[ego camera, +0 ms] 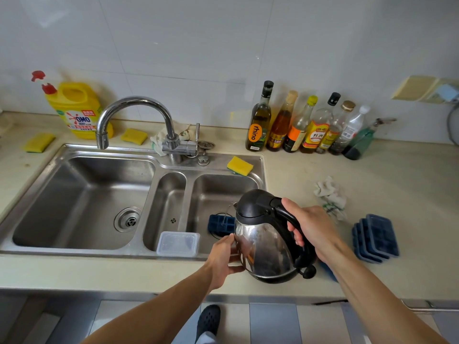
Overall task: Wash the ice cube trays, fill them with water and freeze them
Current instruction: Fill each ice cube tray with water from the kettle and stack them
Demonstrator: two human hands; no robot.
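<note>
Our right hand grips the kettle handle, left hand cups its steel side | kettle tilted over the sink right basin | we see one blue ice tray below the spout | stacked trays on counter

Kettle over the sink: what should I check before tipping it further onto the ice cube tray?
1. Grip: right hand holds the kettle handle, ok.
2. Support: left hand cups the kettle's side, ok.
3. The lid is shut, ok.
4. Aim: spout over the ice cube tray in the right basin, ok.
5. Fill level in that tray: cannot tell.
6. Spill zone: stacked ice cube trays sit apart on the counter, ok.
</note>
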